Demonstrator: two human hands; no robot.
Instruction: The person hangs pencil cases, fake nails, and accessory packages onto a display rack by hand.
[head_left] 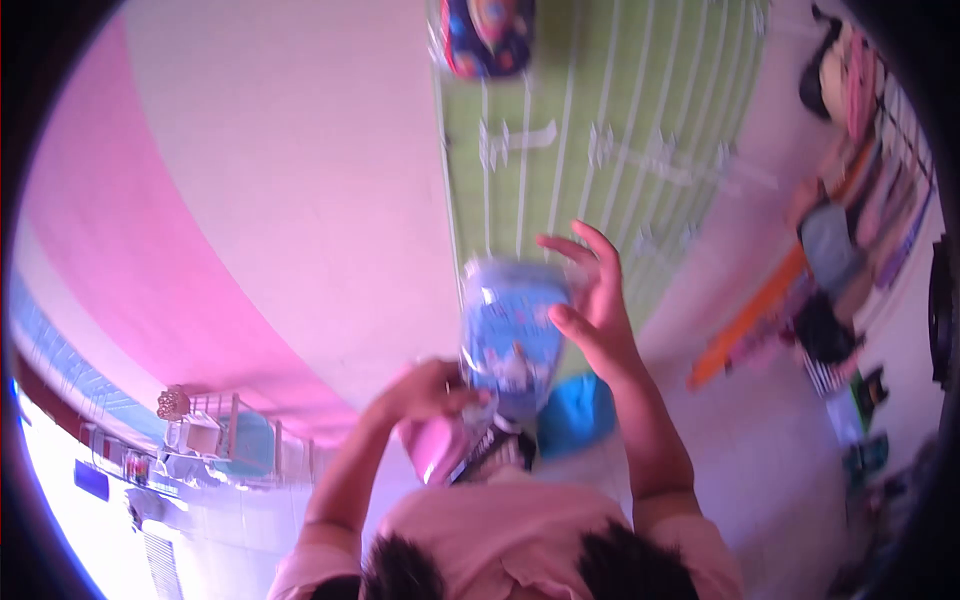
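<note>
A blue item with pale printed figures, in a clear plastic wrapper, is upright in front of my body. My left hand is at its lower left edge, with its fingers closed on the wrapper. On the item's right side, my right hand has its fingers spread and curved. Its thumb is beside or lightly against the wrapper; I cannot tell whether it touches. Beneath the item, a pink thing and a bright blue thing show near my lap. Motion blurs the wrapped item.
A green mat with white lines lies ahead, bearing a dark, colourful wrapped item at its far end. People sit at the right near an orange strip. A small rack stands at the left.
</note>
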